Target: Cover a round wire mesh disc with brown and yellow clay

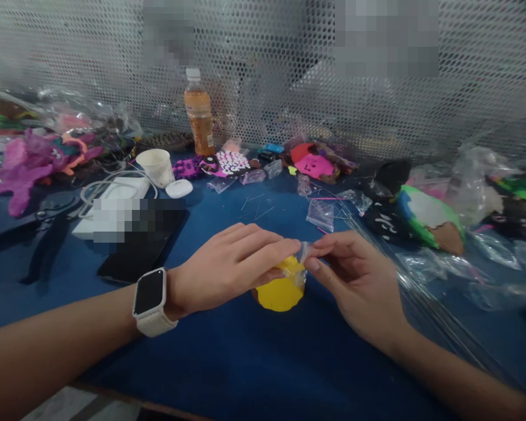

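Observation:
A small clear plastic bag (304,251) with yellow clay in it is held between my two hands, above the table's middle. My left hand (232,263), with a watch (150,298) on its wrist, is closed on the bag's left side; its thumb is mostly hidden. Thumb and fingertips of my right hand (363,286) pinch the bag's right edge. Just below the bag lies a flat round yellow clay piece (280,295) with a wavy edge, partly covered by my left fingers and the bag.
A phone (142,242), white box (125,193) with a cable, paper cup (156,168) and drink bottle (199,114) stand left. Coloured clay figures (315,164) line the perforated partition (263,76). Thin wires (438,318) and a green-blue clay piece (429,216) lie right.

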The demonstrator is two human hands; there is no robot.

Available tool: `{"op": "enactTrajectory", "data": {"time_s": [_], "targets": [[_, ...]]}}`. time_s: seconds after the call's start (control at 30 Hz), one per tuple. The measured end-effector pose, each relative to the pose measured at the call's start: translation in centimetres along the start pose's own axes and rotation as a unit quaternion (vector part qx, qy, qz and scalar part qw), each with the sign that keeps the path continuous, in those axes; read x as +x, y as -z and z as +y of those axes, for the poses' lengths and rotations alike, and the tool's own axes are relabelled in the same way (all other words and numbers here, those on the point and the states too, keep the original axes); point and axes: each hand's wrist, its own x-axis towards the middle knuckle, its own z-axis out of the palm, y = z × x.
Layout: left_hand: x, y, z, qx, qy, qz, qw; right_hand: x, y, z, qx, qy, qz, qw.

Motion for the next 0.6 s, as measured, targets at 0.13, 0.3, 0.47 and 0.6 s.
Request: {"op": "enactTrajectory", "data": {"time_s": [0.13,0.3,0.47,0.6], "targets": [[0.03,0.01,-0.10,-0.013,-0.011,-0.009,1.000,-0.09,-0.16,-0.40,0.038,-0.034,-0.012,0.999],[-0.11,-0.14,-0.07,-0.022,-0.018,0.008,1.000,-0.35,-0.27,-0.37,0.038,-0.042,-0.024,0.998],[-0.18,-0.23,0.01,-0.002,0.007,0.022,1.000,-0.42,-0.16,-0.47,0.011,-0.027,-0.057,0.998],[-0.20,-0.24,-0.04,0.001,0.028,0.006,1.000,-0.30,-0.02,-0.88,-0.027,-0.024,-0.069,0.997]]}}
